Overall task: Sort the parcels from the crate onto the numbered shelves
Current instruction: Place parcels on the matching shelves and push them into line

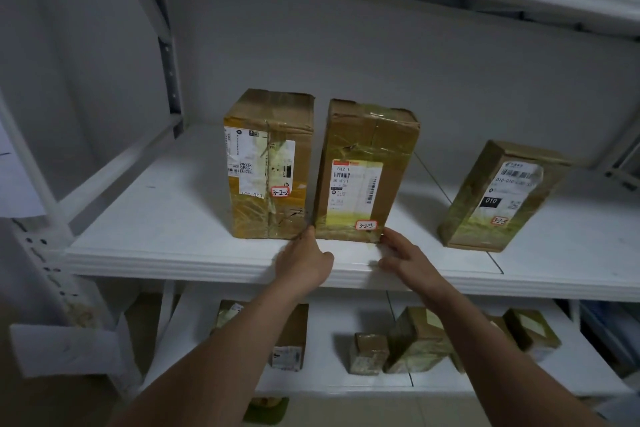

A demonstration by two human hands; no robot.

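Three brown parcels stand on the white shelf (173, 218). The middle parcel (363, 166) has a small sticker (366, 225) that seems to read 3-2-3. It stands just beside the left parcel (270, 163), marked 3-2-2, and well apart from the right parcel (498, 198).

The person's left hand (304, 262) touches the bottom left corner of the middle parcel with straight fingers. The right hand (403, 253) is at the bottom right corner, fingers loose and spread. Neither hand grips anything.

I think this parcel is already in its place and only needs a little push to sit straight. More small parcels (412, 340) sit on the lower shelf (329, 322), so a good part of the sorting looks done. I cannot see the crate, so I cannot tell how many parcels are left.
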